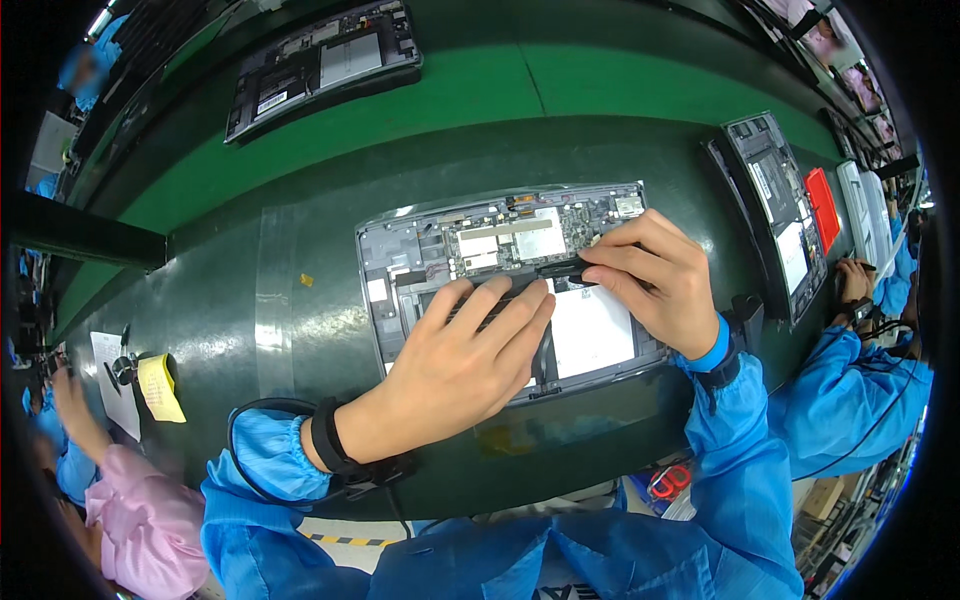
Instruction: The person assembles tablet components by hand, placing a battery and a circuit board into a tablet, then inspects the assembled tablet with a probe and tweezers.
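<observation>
R hand (655, 275) pinches slim black part (562, 268); L hand (450, 350) over open laptop base (400, 238), grip unclear. Step: prob. part positioning; next likely needs steady pinch.

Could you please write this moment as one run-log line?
Left hand: over opened laptop base | Right hand: fingertips pinching dark slim piece | Base: on green bench | Yellow note: left of base

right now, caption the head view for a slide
Left hand over an uncovered laptop, right hand pinching a small black part.
</observation>
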{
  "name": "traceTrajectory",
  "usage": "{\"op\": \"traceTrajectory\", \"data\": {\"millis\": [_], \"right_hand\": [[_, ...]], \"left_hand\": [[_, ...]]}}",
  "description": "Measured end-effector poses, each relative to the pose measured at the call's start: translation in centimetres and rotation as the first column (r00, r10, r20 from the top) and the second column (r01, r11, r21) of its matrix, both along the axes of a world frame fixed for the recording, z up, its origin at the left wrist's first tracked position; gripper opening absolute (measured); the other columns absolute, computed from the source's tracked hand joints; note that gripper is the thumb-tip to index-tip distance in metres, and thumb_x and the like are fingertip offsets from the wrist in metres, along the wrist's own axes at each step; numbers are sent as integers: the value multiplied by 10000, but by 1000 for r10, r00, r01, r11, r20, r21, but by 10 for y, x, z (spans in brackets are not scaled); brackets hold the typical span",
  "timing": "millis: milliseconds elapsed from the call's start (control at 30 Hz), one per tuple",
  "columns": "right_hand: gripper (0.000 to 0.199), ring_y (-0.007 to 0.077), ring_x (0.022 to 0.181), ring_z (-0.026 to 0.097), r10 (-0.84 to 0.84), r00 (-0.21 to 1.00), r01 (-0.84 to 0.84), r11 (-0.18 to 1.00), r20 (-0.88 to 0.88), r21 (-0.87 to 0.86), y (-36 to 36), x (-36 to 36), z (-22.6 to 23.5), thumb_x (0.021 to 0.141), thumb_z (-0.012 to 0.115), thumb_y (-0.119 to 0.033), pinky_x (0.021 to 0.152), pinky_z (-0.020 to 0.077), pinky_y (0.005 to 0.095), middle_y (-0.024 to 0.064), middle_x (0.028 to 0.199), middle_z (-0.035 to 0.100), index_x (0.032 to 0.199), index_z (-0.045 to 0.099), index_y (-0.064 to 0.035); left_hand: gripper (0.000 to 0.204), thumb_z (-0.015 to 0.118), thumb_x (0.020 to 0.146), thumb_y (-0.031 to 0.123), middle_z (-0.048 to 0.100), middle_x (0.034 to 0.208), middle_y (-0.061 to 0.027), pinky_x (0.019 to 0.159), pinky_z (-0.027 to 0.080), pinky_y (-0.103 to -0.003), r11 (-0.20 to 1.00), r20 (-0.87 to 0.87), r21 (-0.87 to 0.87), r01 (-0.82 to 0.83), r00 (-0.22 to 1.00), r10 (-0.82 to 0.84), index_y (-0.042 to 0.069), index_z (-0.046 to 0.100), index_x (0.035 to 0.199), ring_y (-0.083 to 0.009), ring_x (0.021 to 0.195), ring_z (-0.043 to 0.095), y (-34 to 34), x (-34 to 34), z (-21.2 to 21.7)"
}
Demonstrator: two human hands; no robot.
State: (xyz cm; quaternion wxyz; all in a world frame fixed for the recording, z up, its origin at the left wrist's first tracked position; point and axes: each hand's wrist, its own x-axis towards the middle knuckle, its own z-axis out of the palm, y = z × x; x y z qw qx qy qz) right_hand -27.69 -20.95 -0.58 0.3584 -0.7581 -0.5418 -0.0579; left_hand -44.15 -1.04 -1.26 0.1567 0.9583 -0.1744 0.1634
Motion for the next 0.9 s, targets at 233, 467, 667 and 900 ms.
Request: {"op": "traceTrajectory", "data": {"millis": [233,467,667,900], "right_hand": [[203,247,794,642,-21,1000,21,1000,1,-13,0,-1,1,756,842,-44,673,524,357,78,888,686,943,769,-14],[127,258,753,702,-316,830,274,949,-459,-158,2,-12,29,887,776,-72,665,544,351,126,880,713,928,691,13],[167,204,647,689,-230,887,72,925,-400,-373,11,5,44,921,752,-124,601,517,330,174,737,694,920,715,39],[254,152,528,603,-269,837,-34,844,-476,-536,23,16,51,935,758,-188,537,457,304,130,604,657,845,748,49]], "left_hand": [[467,725,814,149,625,1336,-86,950,458,-417,1000,3,11,-11,1000,11,14,664,1257,-259,1121,586,0,1,0],[457,726,811,155,632,1325,-85,940,463,-408,999,29,25,-24,999,23,18,673,1244,-253,1113,590,0,0,0],[453,729,806,166,640,1307,-87,919,469,-394,1000,71,10,-22,997,21,2,678,1226,-256,1104,589,0,0,-4],[439,731,795,170,643,1286,-88,901,473,-401,999,98,11,-34,995,33,-10,690,1193,-261,1080,582,1,1,-8]]}}
